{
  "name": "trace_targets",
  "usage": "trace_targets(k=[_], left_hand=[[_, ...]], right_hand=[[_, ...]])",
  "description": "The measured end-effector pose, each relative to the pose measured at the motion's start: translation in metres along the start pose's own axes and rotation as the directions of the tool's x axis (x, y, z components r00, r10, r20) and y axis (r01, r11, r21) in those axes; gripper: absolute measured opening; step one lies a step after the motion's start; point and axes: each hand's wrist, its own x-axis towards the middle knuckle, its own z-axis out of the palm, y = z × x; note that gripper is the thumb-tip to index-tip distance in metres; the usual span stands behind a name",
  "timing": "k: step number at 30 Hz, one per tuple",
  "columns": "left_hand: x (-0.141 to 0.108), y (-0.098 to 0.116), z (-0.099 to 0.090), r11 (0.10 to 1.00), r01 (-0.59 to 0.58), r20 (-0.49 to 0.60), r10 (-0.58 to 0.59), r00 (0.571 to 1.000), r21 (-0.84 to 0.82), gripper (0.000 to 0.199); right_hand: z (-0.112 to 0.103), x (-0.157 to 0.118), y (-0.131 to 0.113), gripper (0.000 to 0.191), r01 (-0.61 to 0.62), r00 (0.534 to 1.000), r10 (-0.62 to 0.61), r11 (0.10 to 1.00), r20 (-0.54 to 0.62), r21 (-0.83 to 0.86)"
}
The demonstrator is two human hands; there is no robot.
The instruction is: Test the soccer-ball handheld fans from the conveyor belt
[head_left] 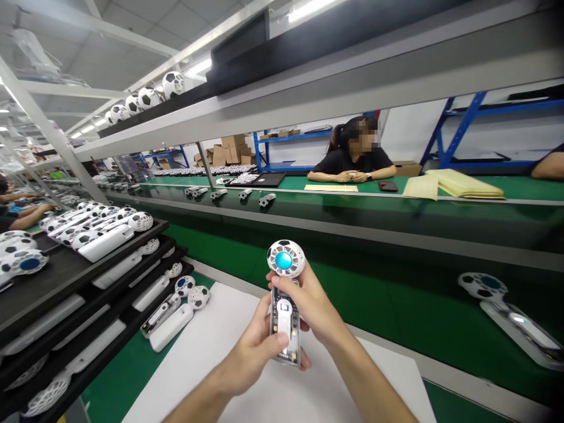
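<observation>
A handheld fan [285,308] with a football-patterned round head and a bright blue centre is held up in front of me. Its handle has a clear front with a circuit board and a white strip inside. My left hand [258,346] grips the lower handle, thumb on the white strip. Around the neck, just below the head, my right hand [311,299] is closed, with its thumb across the front. Both hands are above a white sheet [352,376]. Two more fans lie left of the sheet, one a white-handled fan [176,326].
Stacked black trays [145,235] of fans stand at the left. Another fan [513,317] lies on the green conveyor [396,288] at right. Several fans lie farther along the line. A co-worker [356,153] sits opposite, near yellow foam sheets [462,183]. A grey shelf beam [330,82] crosses above.
</observation>
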Motion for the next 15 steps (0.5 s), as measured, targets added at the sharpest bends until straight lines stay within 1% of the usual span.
trace_targets(k=[2, 3, 4, 6, 8, 10, 12, 14, 15], left_hand=[[0.002, -0.003, 0.001, 1.0, 0.025, -0.07, -0.024, 0.997, 0.012, 0.066], [0.003, -0.005, 0.001, 0.997, 0.061, -0.126, -0.056, 0.99, 0.037, 0.072], [0.002, -0.008, 0.0, 0.991, 0.109, -0.195, -0.092, 0.976, 0.078, 0.077], [-0.004, -0.015, -0.009, 0.954, 0.21, -0.36, -0.123, 0.925, 0.214, 0.078], [-0.02, -0.026, -0.026, 0.88, 0.283, -0.495, -0.064, 0.867, 0.381, 0.073], [-0.045, -0.038, -0.051, 0.787, 0.332, -0.565, 0.025, 0.824, 0.52, 0.071], [-0.075, -0.048, -0.078, 0.695, 0.393, -0.601, 0.069, 0.797, 0.601, 0.07], [-0.106, -0.053, -0.1, 0.585, 0.459, -0.63, 0.118, 0.768, 0.669, 0.068], [-0.12, -0.054, -0.108, 0.515, 0.486, -0.635, 0.157, 0.756, 0.706, 0.068]], right_hand=[[-0.003, 0.0, 0.002, 0.065, 0.078, 0.997, -0.08, 0.994, -0.019, -0.082], [-0.004, 0.001, 0.004, 0.071, 0.11, 0.993, -0.115, 0.981, -0.018, -0.157], [-0.007, 0.001, 0.005, 0.074, 0.132, 0.99, -0.138, 0.959, -0.006, -0.25], [-0.012, 0.003, 0.009, 0.071, 0.14, 0.99, -0.134, 0.882, 0.045, -0.449], [-0.019, 0.006, 0.013, 0.059, 0.127, 0.992, -0.094, 0.801, 0.087, -0.585], [-0.028, 0.01, 0.016, 0.048, 0.135, 0.991, -0.11, 0.761, 0.08, -0.635], [-0.036, 0.015, 0.019, 0.041, 0.186, 0.977, -0.211, 0.736, 0.04, -0.651], [-0.042, 0.019, 0.02, 0.038, 0.248, 0.94, -0.341, 0.694, -0.005, -0.676], [-0.044, 0.02, 0.021, 0.038, 0.267, 0.921, -0.389, 0.675, -0.024, -0.688]])
